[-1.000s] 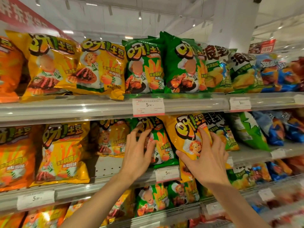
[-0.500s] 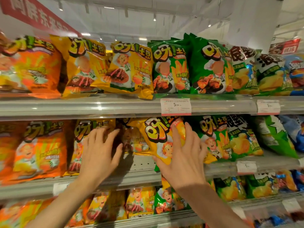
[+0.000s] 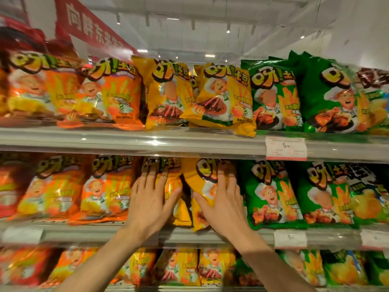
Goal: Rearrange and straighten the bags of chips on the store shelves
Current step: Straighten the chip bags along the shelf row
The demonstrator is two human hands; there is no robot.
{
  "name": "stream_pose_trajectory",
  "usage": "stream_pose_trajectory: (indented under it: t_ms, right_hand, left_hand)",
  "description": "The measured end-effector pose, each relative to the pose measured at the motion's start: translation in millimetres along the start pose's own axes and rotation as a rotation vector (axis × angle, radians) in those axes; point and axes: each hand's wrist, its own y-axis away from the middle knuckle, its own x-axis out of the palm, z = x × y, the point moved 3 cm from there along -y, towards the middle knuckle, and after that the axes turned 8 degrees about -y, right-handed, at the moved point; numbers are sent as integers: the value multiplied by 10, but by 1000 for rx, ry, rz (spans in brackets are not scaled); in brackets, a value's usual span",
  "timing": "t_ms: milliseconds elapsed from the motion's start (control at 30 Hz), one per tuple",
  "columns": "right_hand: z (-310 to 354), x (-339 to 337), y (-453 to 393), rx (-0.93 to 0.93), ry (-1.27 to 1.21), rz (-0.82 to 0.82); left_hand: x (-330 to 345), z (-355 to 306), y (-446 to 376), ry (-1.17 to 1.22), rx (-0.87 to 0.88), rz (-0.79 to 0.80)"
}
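Both hands setting yellow bags upright on the middle shelf.
Left hand and right hand, fingers spread flat, press two yellow bags (leaning apart); upper shelf's tilted yellow bag remains unstraightened.

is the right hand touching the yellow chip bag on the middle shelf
Touching. The head view shows the right hand lying flat with straight fingers on the front of the yellow chip bag, no gap between them.
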Motion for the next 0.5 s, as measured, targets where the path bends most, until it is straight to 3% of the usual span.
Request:
stream_pose_trajectory:
  t_ms: [133,500]
  right_hand:
    - [-147,1,0,4,94,-38]
    - [-184,-21,-10,-63,43,-40]
  left_hand:
    - [99,-47,26,12,50,23]
    - [168,-84,39,114,60,56]
